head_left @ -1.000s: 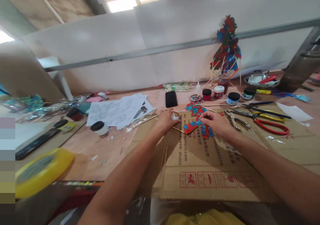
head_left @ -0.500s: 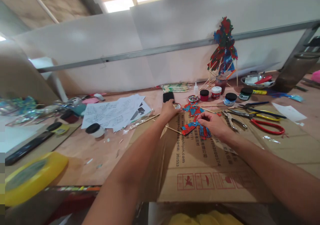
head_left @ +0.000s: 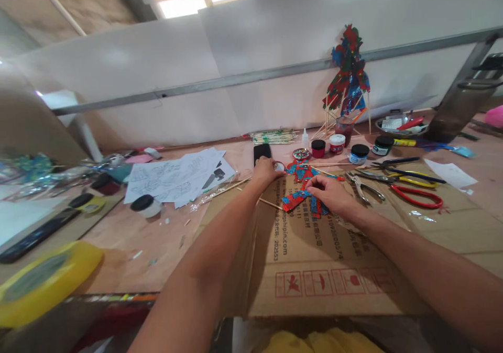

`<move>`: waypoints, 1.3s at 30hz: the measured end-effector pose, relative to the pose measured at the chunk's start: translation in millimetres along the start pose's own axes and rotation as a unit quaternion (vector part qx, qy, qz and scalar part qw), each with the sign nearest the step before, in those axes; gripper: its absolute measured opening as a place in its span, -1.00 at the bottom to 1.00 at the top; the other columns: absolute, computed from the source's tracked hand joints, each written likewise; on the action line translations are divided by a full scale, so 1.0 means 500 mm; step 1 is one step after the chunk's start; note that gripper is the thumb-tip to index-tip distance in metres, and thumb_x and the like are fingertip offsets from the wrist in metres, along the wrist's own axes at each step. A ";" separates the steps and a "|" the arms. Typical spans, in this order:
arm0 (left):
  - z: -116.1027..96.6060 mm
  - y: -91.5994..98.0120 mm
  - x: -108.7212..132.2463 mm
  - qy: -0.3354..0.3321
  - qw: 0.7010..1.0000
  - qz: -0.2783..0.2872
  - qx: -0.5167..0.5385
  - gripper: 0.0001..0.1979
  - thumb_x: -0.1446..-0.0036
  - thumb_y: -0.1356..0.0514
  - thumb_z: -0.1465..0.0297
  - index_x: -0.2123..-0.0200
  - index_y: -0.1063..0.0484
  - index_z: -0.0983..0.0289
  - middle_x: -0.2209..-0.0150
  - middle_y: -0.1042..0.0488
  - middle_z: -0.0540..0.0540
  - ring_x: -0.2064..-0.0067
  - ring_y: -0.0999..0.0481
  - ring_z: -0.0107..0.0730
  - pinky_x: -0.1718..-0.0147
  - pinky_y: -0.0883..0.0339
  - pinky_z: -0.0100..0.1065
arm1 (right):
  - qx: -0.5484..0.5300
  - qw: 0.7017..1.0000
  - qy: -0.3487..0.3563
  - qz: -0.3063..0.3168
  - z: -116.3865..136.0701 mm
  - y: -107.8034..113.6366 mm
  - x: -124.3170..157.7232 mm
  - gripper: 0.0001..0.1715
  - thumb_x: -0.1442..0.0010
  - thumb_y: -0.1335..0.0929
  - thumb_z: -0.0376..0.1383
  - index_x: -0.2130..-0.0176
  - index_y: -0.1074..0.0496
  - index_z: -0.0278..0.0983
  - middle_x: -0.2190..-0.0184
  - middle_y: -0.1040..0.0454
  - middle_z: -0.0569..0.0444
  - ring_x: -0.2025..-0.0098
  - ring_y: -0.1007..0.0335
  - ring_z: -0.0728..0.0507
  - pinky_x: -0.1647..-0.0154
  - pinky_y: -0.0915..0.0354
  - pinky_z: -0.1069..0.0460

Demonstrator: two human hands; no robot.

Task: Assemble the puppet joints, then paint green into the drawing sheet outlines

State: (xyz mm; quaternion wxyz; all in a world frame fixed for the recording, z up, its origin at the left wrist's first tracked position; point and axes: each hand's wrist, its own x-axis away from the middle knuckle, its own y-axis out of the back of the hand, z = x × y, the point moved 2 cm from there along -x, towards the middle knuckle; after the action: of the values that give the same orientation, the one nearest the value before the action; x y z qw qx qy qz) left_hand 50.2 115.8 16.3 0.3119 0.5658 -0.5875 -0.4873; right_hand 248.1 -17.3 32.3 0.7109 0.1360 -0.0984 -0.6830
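Partly beneath the right hand (head_left: 328,194) lies a cutout (head_left: 302,173).

Light is even but muted, with white glare burning out the panes (head_left: 183,7) at the top, soft shadows beside the forearms (head_left: 204,258) on the cardboard (head_left: 294,261), the hands (head_left: 330,193) fairly clear mid-frame, and blur and wide-angle stretching on the yellow roll (head_left: 84,258) at the left edge.

Patchy red and blue cut-out figure (head_left: 294,201); brown cardboard (head_left: 310,258) printed black and red; black-lidded blue jar (head_left: 358,157); pinkish bench (head_left: 168,251)
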 end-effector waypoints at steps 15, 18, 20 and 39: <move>-0.120 0.049 0.212 -0.012 0.886 0.100 0.453 -0.78 -0.05 -0.28 0.23 0.36 -0.61 0.27 0.34 -0.60 0.07 0.33 -0.51 -0.34 0.31 -0.34 -0.33 | -0.201 0.978 -0.043 0.028 -0.002 -0.019 0.010 -0.70 0.08 -0.46 -0.09 0.41 -0.41 -0.23 0.51 -0.36 0.19 0.47 -0.18 0.00 0.42 -0.11 0.06; -0.130 0.033 0.235 0.041 0.833 0.112 0.540 -0.72 0.02 -0.32 0.17 0.35 -0.59 0.27 0.39 -0.58 0.05 0.43 -0.44 -0.42 0.42 -0.26 -0.39 | -0.150 0.989 -0.010 0.010 0.004 -0.019 0.015 -0.71 0.06 -0.44 -0.09 0.40 -0.41 -0.23 0.49 -0.39 0.17 0.44 -0.21 -0.02 0.36 -0.15 0.04; -0.130 0.026 0.241 0.059 0.813 0.115 0.567 -0.69 0.06 -0.34 0.14 0.39 -0.57 0.28 0.45 -0.54 0.03 0.47 -0.38 -0.46 0.46 -0.19 -0.42 | -0.114 0.993 0.016 0.000 0.011 -0.018 0.017 -0.73 0.05 -0.42 -0.10 0.41 -0.40 -0.23 0.45 -0.43 0.15 0.38 -0.28 -0.05 0.27 -0.21 0.01; -0.122 0.030 0.249 0.057 0.754 0.130 0.641 -0.66 0.13 -0.37 0.15 0.55 -0.43 0.30 0.57 -0.35 -0.06 0.52 -0.22 -0.54 0.48 -0.06 -0.44 | -0.082 0.991 0.089 0.049 0.032 -0.032 0.035 -0.82 -0.09 -0.36 -0.18 0.31 -0.40 -0.23 0.37 -0.49 0.12 0.28 -0.39 -0.08 0.16 -0.30 -0.02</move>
State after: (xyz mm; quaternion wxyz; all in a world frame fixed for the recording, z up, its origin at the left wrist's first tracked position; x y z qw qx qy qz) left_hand 80.1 -19.8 27.2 -0.0308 0.5782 -0.8111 0.0825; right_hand 228.6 -36.2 41.2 0.7581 0.1325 0.0149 -0.6384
